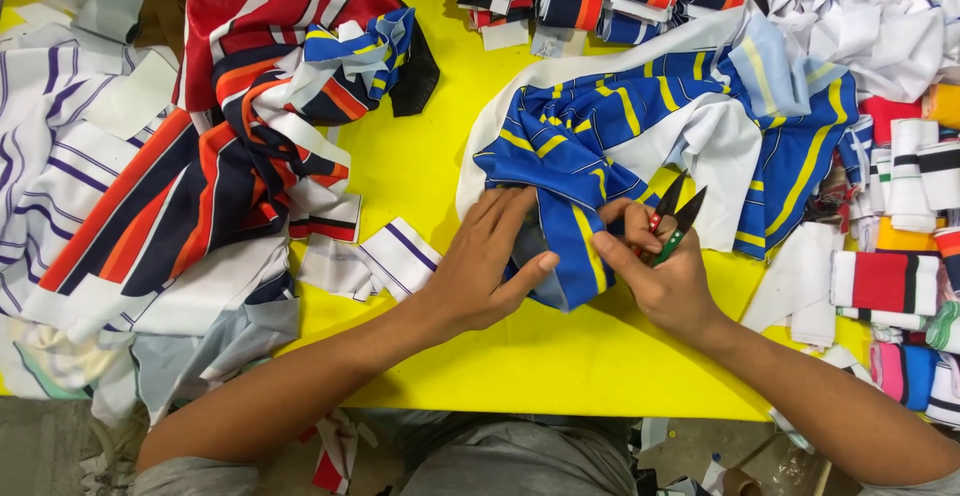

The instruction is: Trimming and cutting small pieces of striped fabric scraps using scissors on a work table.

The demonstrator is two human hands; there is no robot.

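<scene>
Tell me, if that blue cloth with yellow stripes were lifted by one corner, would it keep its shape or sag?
The blue and yellow striped cloth would probably sag: it already lies bunched in soft folds. It looks thin and likely light, draping over the left hand. Its slight sheen hints it may slide easily on the yellow table.

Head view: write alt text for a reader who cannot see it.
Two hands work a blue cloth with yellow stripes on a yellow table; the left hand presses it flat, the right hand holds small snips. Striped cloth piles surround them.

Two hands (490, 266); one thread snips (675, 218)
</scene>
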